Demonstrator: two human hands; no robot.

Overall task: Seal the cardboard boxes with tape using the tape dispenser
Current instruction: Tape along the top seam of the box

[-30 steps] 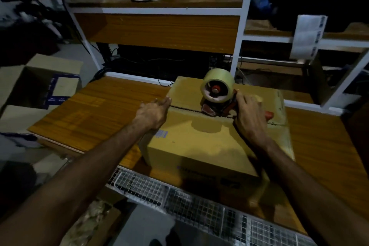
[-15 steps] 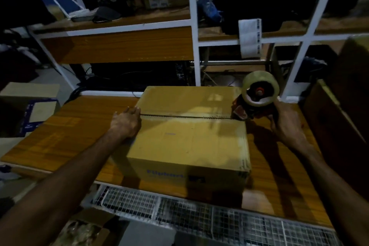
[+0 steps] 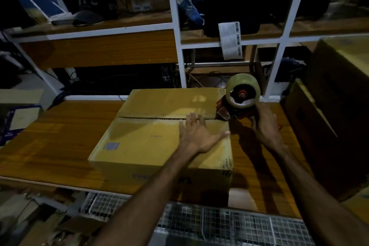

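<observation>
1. Near the middle of the wooden surface (image 3: 60, 146), a cardboard box (image 3: 151, 142) is sitting with both top flaps folded shut, their seam running left to right across the lid.
2. Glossy tape (image 3: 169, 115) is lying along that seam, reaching the right-hand edge of the box.
3. Just off the box's far right corner, a red tape dispenser (image 3: 237, 106) is standing close against the box, carrying a large yellowish roll (image 3: 243, 90) that is facing the camera.
4. The right hand (image 3: 265, 124) is gripping the dispenser from behind, fingers curling round its handle, which is mostly hidden by the hand.
5. The left hand (image 3: 197, 134) is lying flat on the box lid with fingers spread and straight, fingertips reaching the seam and the thumb pointing toward the right edge; it is holding nothing.
6. Both bare forearms are stretching in from the bottom of the view.
7. To the right, taller brown cartons (image 3: 329, 118) are standing against the surface's end.
8. Behind the surface, a white-framed shelving unit (image 3: 179, 60) is carrying dark equipment, a black cap (image 3: 87, 18) and a hanging strip of printed labels (image 3: 230, 40).
9. At far left, an open carton (image 3: 18, 110) with a blue-edged flap is sitting lower down.
10. Below the near edge, a wire mesh rack (image 3: 229, 225) is running across the bottom.
</observation>
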